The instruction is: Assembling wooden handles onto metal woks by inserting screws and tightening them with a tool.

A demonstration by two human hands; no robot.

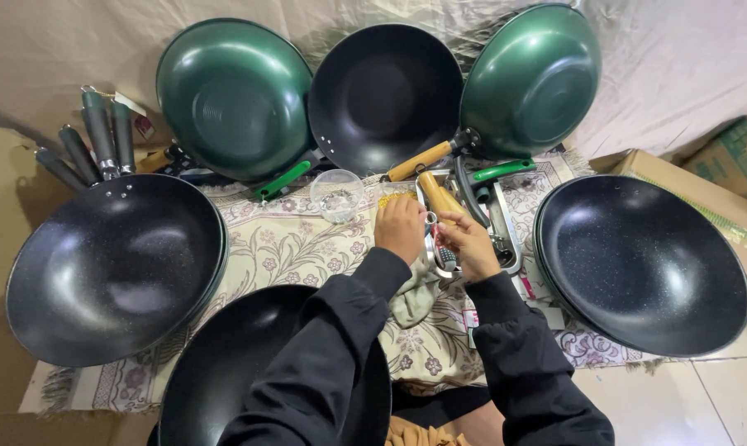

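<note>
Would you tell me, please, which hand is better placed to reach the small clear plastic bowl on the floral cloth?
Left, probably. The left hand sits just beside the small clear plastic bowl, while the right hand lies farther off, over the metal tray.

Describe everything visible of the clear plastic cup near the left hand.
The clear plastic cup is small, round and see-through, standing upright with its mouth open on the floral cloth. A few small dark bits seem to lie in its bottom. It sits in front of the black wok, by a green handle, just left of the left hand, not touching it.
</note>
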